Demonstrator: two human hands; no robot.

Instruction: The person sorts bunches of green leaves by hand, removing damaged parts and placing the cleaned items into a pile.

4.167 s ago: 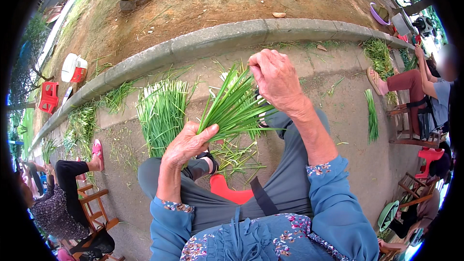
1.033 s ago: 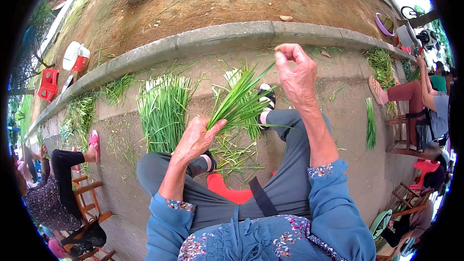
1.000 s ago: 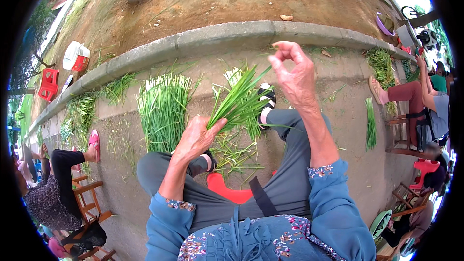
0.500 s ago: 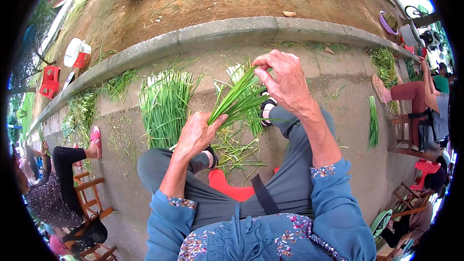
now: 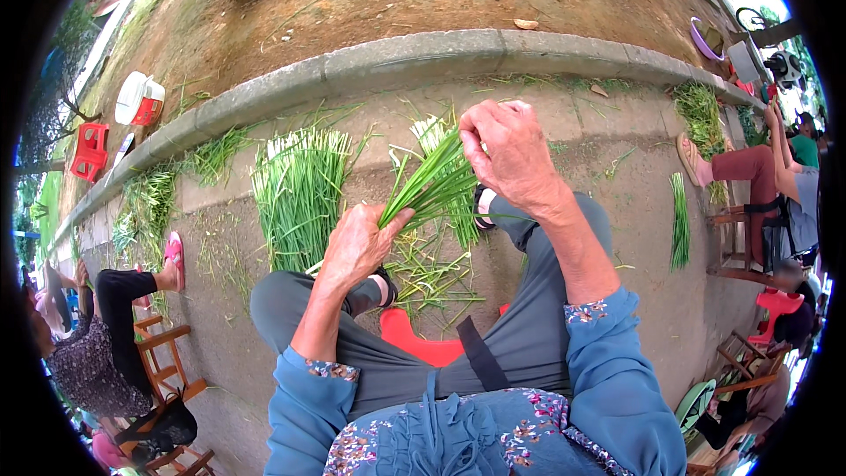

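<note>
We found the left hand (image 5: 359,242) closed around the lower end of a bundle of green stalks (image 5: 430,185), the thumb pressed along its side. We noted the right hand (image 5: 511,154) with fingers curled narrowly at the bundle's upper end; we could not tell whether they pinched a stalk. The bundle was held slantwise above the pavement (image 5: 225,344), between a large heap (image 5: 301,203) and the right foot.
</note>
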